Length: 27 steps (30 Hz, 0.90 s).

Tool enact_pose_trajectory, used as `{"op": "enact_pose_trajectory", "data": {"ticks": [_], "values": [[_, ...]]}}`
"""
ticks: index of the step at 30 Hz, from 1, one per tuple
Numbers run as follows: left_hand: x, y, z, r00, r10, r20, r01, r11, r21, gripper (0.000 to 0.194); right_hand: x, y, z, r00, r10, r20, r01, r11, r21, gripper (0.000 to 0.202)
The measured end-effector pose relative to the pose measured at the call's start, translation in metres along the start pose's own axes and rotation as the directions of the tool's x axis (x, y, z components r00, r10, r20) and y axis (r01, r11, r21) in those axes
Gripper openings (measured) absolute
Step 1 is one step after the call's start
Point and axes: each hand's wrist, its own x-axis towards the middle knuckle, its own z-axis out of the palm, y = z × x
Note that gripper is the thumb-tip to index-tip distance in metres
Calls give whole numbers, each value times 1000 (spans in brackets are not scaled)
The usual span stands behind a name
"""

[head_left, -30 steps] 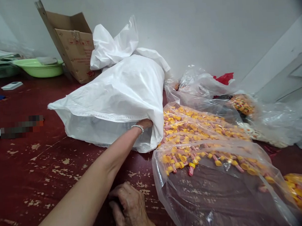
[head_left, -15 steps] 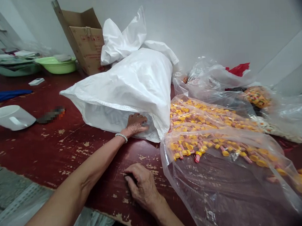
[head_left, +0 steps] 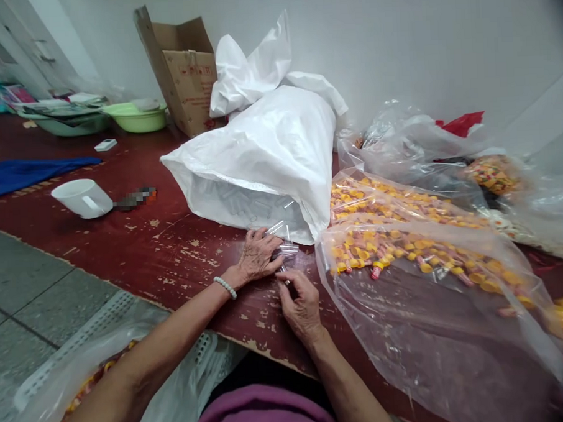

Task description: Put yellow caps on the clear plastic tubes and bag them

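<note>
A white woven sack [head_left: 264, 137] lies on its side, its mouth facing me, with many clear plastic tubes [head_left: 234, 200] inside. Just outside the mouth, several more clear tubes [head_left: 287, 248] lie on the table by my left hand [head_left: 259, 257]. That hand wears a beaded bracelet and rests palm down, fingers stretched over the tabletop beside the tubes. Close to its thumb is my right hand [head_left: 304, 303], thumb and forefinger curled together at the end of a small clear tube [head_left: 283, 272]. The contact there is partly hidden.
On the right, a clear bag [head_left: 407, 317] holds many yellow-capped red pieces [head_left: 358, 251]. A white mug [head_left: 82, 198], a blue cloth [head_left: 37, 175] and green basins [head_left: 135, 118] are at the left. A cardboard box [head_left: 189, 84] stands behind. Below the worn red table edge is a white basket [head_left: 77, 344].
My left hand has come out of the sack's mouth toward me, and clear tubes now lie on the table. My right hand has moved up beside it. The view has shifted left.
</note>
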Motion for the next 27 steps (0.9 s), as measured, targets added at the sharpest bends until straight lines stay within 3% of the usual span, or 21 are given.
{"op": "enact_pose_trajectory", "data": {"ticks": [4, 8, 12, 15, 21, 27], "values": [[-22, 5, -10, 1000, -22, 5, 22, 998, -53, 37, -1, 5, -14, 996, -44, -81, 16, 948, -317, 21], [-37, 7, -16, 999, -42, 11, 43, 995, -86, 37, -2, 11, -15, 992, -23, 127, 76, 901, -427, 36], [-45, 7, -19, 999, -45, 16, 46, 993, -112, 36, -5, 12, -11, 958, 14, 286, 126, 876, -466, 25], [-49, 6, -20, 999, -32, 15, 33, 992, -119, 38, -9, 11, -13, 965, 3, 262, 119, 886, -449, 30], [-56, 4, -23, 999, -45, -7, 43, 986, -163, 31, -9, 14, -19, 996, 48, 79, -13, 918, -396, 43], [-61, 3, -23, 999, -37, -20, 34, 989, -144, 33, 9, 18, -16, 973, 121, 198, 17, 815, -580, 50]]}}
